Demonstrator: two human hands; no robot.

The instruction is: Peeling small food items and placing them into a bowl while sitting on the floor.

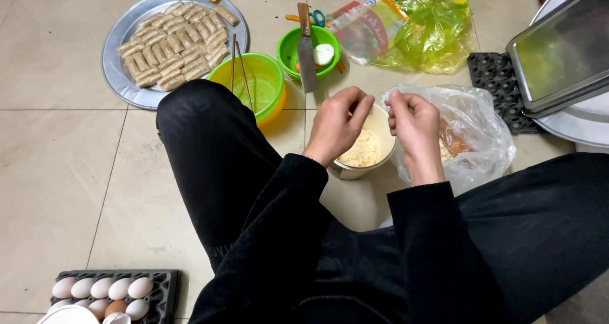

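My left hand (338, 122) and my right hand (413, 126) hover side by side over a white bowl (380, 128) of pale crumbs on the tiled floor. The fingers of both hands are curled and pinched together; whether they hold a small bit of food I cannot tell. The right hand is just in front of a clear plastic bag (474, 130) with orange-brown contents. My black-clad knees flank the bowl.
A round metal tray (120, 76) of rolled pastries lies at the back left. Beside it stand a green bowl (266, 83) with chopsticks and a smaller green bowl (290, 48) with a cleaver across it. An egg tray (165, 286) sits bottom left. Yellow-green bags (431, 32), a metal pan (558, 57) are at right.
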